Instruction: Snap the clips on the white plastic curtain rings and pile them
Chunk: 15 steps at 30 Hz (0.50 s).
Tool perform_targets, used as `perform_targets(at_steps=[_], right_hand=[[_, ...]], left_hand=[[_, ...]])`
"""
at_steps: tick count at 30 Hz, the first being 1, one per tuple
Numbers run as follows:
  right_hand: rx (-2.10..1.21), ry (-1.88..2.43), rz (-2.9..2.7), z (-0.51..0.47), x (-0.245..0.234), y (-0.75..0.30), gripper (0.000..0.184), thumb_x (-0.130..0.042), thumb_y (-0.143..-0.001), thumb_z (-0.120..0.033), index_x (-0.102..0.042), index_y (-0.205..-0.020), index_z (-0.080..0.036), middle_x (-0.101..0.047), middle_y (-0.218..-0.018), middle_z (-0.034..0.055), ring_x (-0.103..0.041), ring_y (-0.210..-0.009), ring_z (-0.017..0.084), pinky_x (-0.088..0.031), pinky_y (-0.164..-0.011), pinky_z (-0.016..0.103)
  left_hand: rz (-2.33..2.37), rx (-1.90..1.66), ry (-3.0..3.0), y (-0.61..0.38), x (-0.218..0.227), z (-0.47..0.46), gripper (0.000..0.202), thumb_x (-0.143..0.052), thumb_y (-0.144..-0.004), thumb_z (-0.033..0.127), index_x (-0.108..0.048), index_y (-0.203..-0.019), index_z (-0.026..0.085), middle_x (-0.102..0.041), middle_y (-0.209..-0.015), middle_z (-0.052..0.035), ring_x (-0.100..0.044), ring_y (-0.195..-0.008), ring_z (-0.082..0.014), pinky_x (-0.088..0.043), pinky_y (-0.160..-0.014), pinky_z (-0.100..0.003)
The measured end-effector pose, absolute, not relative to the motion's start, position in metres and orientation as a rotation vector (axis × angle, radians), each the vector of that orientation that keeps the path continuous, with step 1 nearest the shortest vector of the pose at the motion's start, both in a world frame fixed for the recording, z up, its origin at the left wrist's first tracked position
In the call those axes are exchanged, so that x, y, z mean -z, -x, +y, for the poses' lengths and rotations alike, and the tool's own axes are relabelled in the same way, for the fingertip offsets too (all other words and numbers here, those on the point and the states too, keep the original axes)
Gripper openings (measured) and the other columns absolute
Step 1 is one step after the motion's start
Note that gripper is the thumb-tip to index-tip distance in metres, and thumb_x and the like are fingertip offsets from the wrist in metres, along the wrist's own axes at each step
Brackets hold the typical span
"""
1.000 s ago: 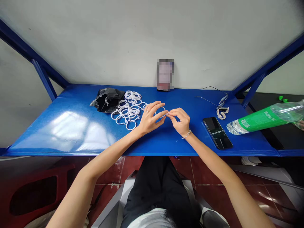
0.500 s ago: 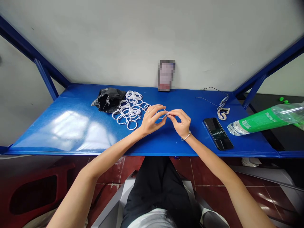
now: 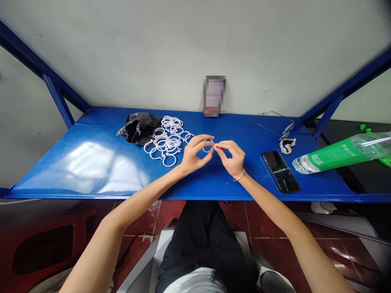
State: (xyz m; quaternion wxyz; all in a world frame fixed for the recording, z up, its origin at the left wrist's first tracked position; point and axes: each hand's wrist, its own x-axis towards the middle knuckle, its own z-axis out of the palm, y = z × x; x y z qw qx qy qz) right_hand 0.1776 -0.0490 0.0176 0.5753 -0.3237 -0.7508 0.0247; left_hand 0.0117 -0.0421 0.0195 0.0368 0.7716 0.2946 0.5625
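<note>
A white open curtain ring [image 3: 205,150] is held between my two hands over the blue table. My left hand [image 3: 197,154] pinches it with thumb and fingers from the left, partly covering it. From the right, the thumb and fingertips of my right hand [image 3: 232,156] close on the ring's end, and the fingertips of both hands nearly meet there. Left of my left hand lies a loose pile of several white curtain rings [image 3: 167,142], C-shaped with small knobs at their ends. A crumpled black plastic bag [image 3: 145,122] sits behind them, its mouth open.
A phone with a blurred screen [image 3: 214,97] leans against the wall. On the right lie eyeglasses [image 3: 286,131], a small white strap-like item [image 3: 287,146], a black phone [image 3: 281,171] and a tilted bottle with a green label [image 3: 339,154]. The blue table [image 3: 100,179] has its front edge near my lap.
The ring has turned slightly between my fingers, and my left fingertips have shifted a little. Both arms stay almost still, and the pile has not changed.
</note>
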Motion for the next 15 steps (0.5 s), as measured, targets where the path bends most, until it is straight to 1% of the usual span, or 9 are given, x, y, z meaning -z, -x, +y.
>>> perform_targets(at_steps=[9, 15], right_hand=[[-0.021, 0.745, -1.763, -0.0485, -0.019, -0.1784, 0.009, -0.066, -0.09, -0.016, -0.071, -0.095, -0.022, -0.076, -0.087, 0.005, -0.071, -0.081, 0.018, -0.059, -0.073, 0.031], [-0.062, 0.757, -1.768, -0.0486, -0.0198, -0.1794, 0.013, -0.063, -0.092, -0.019, -0.074, -0.096, -0.024, -0.076, -0.088, 0.0039, -0.072, -0.082, 0.018, -0.06, -0.075, 0.032]], left_hand=[[0.879, -1.713, -2.329, -0.01, -0.0203, -0.0428, 0.007, -0.063, -0.089, 0.018, -0.066, -0.096, 0.018, -0.072, -0.109, -0.0094, -0.069, -0.102, -0.0177, -0.057, -0.088, -0.033], [0.845, -1.703, -2.299, -0.0094, -0.0224, -0.0426, 0.005, -0.065, -0.09, 0.018, -0.067, -0.094, 0.017, -0.072, -0.107, -0.0103, -0.07, -0.1, -0.0169, -0.057, -0.087, -0.032]])
